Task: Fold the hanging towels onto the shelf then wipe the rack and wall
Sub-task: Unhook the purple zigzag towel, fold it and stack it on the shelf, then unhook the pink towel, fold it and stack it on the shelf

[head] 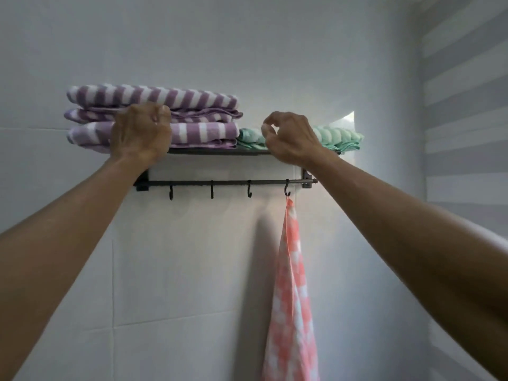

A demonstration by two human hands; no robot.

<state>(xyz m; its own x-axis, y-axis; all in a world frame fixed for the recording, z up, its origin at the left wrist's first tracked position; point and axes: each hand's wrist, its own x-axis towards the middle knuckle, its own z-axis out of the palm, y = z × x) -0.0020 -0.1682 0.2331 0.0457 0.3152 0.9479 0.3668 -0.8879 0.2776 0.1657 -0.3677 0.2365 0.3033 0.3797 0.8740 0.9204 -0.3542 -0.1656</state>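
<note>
I see the purple striped towels point(154, 116) folded in a stack on the left half of the shelf point(217, 151), and a folded green towel point(338, 136) just beside them on the right half. Both stacks lie with their long sides running along the shelf, left to right.

One towel is not yet folded, as I judge it: the pink checked towel point(292, 298) hangs from the rightmost hook point(287, 189) on the bar point(225, 182) under the shelf. Its long axis runs straight down, and its lower end drops out of view at the bottom edge.

My left hand point(140, 133) is up against the front of the purple stack, fingers curled at the folds; I cannot tell whether they pinch cloth or only press on it. My right hand point(288, 138) sits in front of the green towel, thumb and forefinger drawn close together, but I cannot tell if any fabric lies between them.

The relation that matters next: the pink towel lies directly below my right hand, with its hanging loop just under the shelf edge. The right hand is plainly the nearer; the left is well apart from it, across the other three hooks point(211, 189). The tiled wall point(192, 270) behind the rack is still to wipe.
</note>
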